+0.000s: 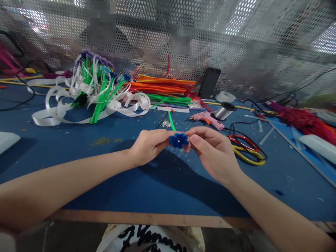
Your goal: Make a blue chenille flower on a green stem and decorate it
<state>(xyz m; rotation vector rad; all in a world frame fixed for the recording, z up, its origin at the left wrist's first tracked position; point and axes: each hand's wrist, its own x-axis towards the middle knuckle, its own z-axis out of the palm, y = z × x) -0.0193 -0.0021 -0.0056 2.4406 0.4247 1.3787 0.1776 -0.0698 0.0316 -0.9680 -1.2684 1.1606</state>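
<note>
Flower fuzzy, matt; ribbon glossy, satiny; glue gun smooth plastic; spooled wire shiny, probably metal.

Muted, cool daylight filtering in from behind, with softness growing toward the margins.
Bright patches glare through the perforated metal screen, strongest at upper left, top right of centre and far right, while the space below the counter sinks into gloom. A broad, soft-edged shadow spreads beneath the left hand and right hand; pale sheen marks the white ribbon and wire spool. Wide-angle distortion stretches the forearms toward the corners, the outer edges smear, and square pixelated blocks hide parts of the background.
</note>
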